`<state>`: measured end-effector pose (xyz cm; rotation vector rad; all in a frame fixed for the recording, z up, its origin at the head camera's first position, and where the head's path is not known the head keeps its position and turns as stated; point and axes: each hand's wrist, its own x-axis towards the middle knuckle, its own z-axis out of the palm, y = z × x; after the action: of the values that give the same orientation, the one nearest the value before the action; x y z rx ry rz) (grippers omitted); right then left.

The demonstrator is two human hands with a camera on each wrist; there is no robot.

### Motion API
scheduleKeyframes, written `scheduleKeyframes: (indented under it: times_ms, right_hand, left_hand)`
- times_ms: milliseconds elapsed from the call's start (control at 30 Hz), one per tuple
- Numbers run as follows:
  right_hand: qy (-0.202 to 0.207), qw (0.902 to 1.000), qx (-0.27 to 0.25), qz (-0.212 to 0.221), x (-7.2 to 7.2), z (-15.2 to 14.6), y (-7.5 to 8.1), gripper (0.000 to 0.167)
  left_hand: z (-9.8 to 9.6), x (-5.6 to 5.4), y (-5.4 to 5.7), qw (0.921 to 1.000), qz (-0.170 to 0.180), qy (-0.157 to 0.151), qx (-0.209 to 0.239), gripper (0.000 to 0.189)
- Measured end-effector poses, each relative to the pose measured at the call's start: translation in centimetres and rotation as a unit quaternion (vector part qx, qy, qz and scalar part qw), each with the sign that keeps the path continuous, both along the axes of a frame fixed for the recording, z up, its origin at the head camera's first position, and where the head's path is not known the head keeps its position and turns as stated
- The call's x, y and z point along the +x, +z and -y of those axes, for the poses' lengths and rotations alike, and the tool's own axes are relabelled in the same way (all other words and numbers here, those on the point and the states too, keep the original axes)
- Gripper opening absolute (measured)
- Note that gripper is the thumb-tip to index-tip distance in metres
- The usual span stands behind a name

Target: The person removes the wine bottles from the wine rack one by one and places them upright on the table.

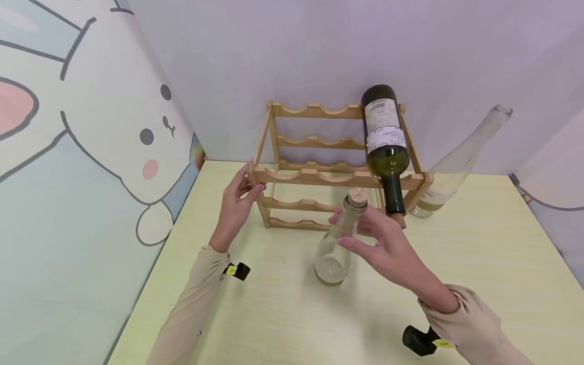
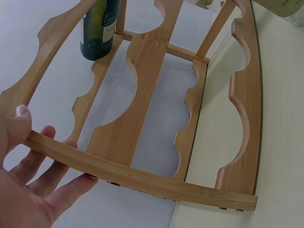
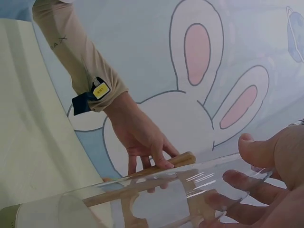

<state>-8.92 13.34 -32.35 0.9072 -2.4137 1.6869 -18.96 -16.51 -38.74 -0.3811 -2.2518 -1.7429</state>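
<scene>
A wooden wine rack [image 1: 307, 176] stands near the back wall. My left hand [image 1: 238, 195] grips its left front upright, with the thumb on one side and the fingers on the other, as the left wrist view shows. In front of the rack is a clear glass bottle [image 1: 334, 248] with a cork [image 1: 358, 195] in its mouth. My right hand [image 1: 380, 238] holds this bottle around the neck and shoulder, fingers behind and thumb in front. A dark green wine bottle [image 1: 387, 132] lies on the rack's top right, its corked neck pointing toward me.
Another clear bottle [image 1: 451, 167], uncorked, stands behind the rack's right side on the pale table [image 1: 483, 263]. A wall with a cartoon rabbit [image 1: 123, 116] borders the left, and a plain wall [image 1: 319, 50] stands behind the rack.
</scene>
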Motion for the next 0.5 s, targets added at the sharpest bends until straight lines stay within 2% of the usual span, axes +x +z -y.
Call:
scheduleKeyframes:
  times_ms: [167,500]
  right_hand:
    - [-0.018,0.9998,0.000,-0.007,0.4,-0.1,0.0,0.046]
    - [-0.015,0.9994,0.006,-0.030,1.8,-0.7,0.7,0.045]
  left_hand:
    - [-0.1,0.1,0.0,0.9999,-0.005,-0.005,0.008,0.057]
    - [0.0,0.1,0.0,0.9999,-0.005,-0.004,0.010,0.056]
